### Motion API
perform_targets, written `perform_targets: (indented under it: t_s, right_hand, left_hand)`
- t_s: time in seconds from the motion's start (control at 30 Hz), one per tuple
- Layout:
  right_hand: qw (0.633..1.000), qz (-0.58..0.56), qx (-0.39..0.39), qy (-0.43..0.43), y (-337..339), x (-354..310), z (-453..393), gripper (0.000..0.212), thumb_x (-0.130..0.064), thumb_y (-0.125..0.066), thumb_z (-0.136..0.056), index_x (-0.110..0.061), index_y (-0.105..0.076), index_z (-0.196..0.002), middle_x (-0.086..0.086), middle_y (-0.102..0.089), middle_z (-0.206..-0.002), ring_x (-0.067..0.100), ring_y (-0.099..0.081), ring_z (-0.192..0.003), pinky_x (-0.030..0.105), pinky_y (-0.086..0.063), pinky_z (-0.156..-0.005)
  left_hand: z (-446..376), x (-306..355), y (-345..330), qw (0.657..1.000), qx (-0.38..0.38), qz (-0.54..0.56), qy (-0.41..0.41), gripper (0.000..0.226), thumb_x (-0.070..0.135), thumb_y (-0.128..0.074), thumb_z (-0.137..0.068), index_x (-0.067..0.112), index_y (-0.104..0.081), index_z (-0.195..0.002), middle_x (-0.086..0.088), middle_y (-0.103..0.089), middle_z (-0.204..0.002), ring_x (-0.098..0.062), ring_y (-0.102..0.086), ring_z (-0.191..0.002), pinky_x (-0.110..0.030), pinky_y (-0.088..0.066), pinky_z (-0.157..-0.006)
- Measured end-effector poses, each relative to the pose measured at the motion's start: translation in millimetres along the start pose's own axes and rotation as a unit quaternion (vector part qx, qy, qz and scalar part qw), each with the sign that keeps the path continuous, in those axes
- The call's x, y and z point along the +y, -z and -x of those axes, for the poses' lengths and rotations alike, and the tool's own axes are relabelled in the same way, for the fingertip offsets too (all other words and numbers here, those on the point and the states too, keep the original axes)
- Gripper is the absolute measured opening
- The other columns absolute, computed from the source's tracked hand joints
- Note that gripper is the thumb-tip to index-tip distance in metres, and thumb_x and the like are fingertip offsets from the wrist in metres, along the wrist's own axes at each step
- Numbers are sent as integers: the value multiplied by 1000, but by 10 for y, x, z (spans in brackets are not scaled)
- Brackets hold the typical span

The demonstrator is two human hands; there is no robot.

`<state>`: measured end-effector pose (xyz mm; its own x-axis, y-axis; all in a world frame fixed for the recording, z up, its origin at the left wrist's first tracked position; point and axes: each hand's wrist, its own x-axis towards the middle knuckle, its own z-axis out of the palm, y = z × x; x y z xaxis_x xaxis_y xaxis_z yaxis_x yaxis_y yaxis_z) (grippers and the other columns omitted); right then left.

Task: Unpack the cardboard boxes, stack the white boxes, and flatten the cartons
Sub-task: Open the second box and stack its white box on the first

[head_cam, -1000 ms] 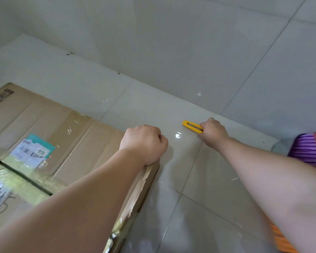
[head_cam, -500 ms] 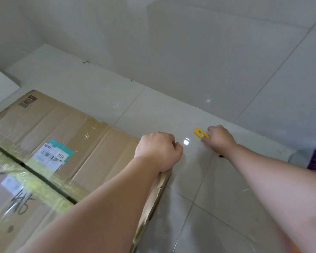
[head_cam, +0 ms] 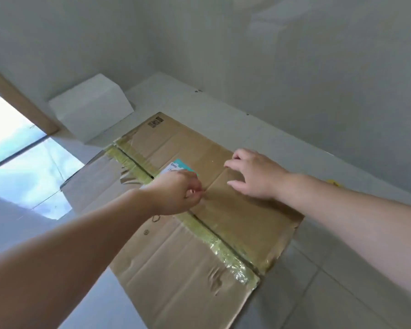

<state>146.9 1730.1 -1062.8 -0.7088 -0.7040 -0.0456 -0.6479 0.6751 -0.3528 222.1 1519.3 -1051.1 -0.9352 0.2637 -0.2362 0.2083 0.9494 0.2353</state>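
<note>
A flattened brown carton (head_cam: pixel 223 233) lies on the tiled floor, with yellowish tape along its centre seam and a white and teal label partly under my left hand. My left hand (head_cam: pixel 176 193) rests on the carton beside the seam with its fingers curled; I see nothing held in it. My right hand (head_cam: pixel 254 174) lies on the far flap with its fingers spread and relaxed. A white box (head_cam: pixel 90 110) stands on the floor past the carton's far left corner.
A yellow utility knife (head_cam: pixel 333 182) lies on the floor by the wall, mostly hidden behind my right forearm. The tiled wall runs close along the carton's far side. A bright glass door or window panel (head_cam: pixel 22 157) is at the left.
My right hand let go of the yellow knife and moved left onto the carton. My left hand shifted from the carton's corner to its middle. The view swung left, revealing the white box.
</note>
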Motion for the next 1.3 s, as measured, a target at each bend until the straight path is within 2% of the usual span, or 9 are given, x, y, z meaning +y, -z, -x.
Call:
perform_targets:
  t_s: [0.1, 0.2, 0.43, 0.57, 0.7, 0.87, 1.1, 1.2, 1.3]
  right_hand:
    - [996, 48, -69, 38, -135, -454, -53, 57, -45, -61, -86, -19, -48, -135, 8, -35, -135, 25, -32, -130, 32, -32, -107]
    - [990, 65, -120, 31, -253, -686, -96, 60, -51, -64, -82, -19, -48, -130, 11, -31, -138, 27, -28, -133, 35, -34, -107]
    - [991, 44, -126, 8, -236, -838, -164, 44, -45, -61, -87, -15, -56, -118, 9, -38, -134, 26, -34, -130, 36, -36, -105]
    - [990, -110, -93, 5, -199, -995, -144, 18, -29, -55, -94, -14, -62, -90, 4, -62, -109, 20, -57, -104, 26, -42, -80]
    - [958, -250, -141, -20, -77, -1130, -112, 26, -31, -60, -92, -11, -69, -78, -5, -62, -68, 2, -54, -59, 24, -42, -61]
    - [959, -168, -227, -24, 123, -1414, -84, 40, -49, -71, -77, -16, -56, -59, -6, -49, -53, 10, -46, -47, 24, -38, -49]
    - [979, -196, -49, -14, 192, -1904, -146, 56, -29, -63, -86, -16, -25, -46, -3, -23, -47, 16, -23, -46, 26, -18, -42]
    - [981, -192, -10, 10, 284, -2251, -337, 57, -46, -50, -93, -14, -35, -48, -2, -32, -47, 17, -31, -45, 27, -24, -42]
    - [962, -264, -73, 14, 248, -2557, -498, 56, -58, -36, -95, -15, -46, -60, 2, -48, -58, 23, -50, -56, 29, -45, -54]
  left_hand:
    - [252, -180, -47, 999, -35, -9, 24, 45, 55, -36, -85, 25, -68, -97, 12, -50, -92, -17, -55, -96, -35, -46, -85]
    - [337, -180, -88, 999, -34, -19, 28, 30, 37, -43, -97, 19, -66, -104, 3, -54, -101, -18, -51, -102, -26, -33, -78]
    - [371, -220, -111, 1000, 6, -3, 6, 28, 31, -44, -97, 14, -66, -101, 0, -55, -94, -22, -53, -96, -33, -41, -84]
    - [418, -190, 50, 1000, 22, 6, 1, 23, 27, -44, -96, 16, -64, -96, 8, -46, -87, -16, -50, -83, -26, -33, -69]
    - [618, -279, 312, 999, -21, 12, -45, 37, 28, -38, -74, 16, -65, -96, 4, -59, -90, -18, -53, -89, -25, -33, -86]
    - [836, -362, 617, 979, -87, -168, -81, 52, 44, -72, -75, 28, -53, -121, 10, -58, -114, -14, -47, -109, -28, -30, -101]
    - [1002, -607, 898, 973, 51, -201, -98, 42, 53, -77, -66, 26, -56, -91, 16, -45, -86, -13, -51, -93, -29, -33, -97]
    - [1158, -855, 1063, 970, 110, -201, -86, 36, 43, -83, -62, 21, -61, -81, 12, -54, -78, -13, -56, -82, -29, -34, -94]
    - [1410, -1193, 1163, 975, 149, -158, -40, 30, 30, -82, -65, 25, -53, -69, 12, -54, -72, -11, -52, -72, -25, -41, -80]
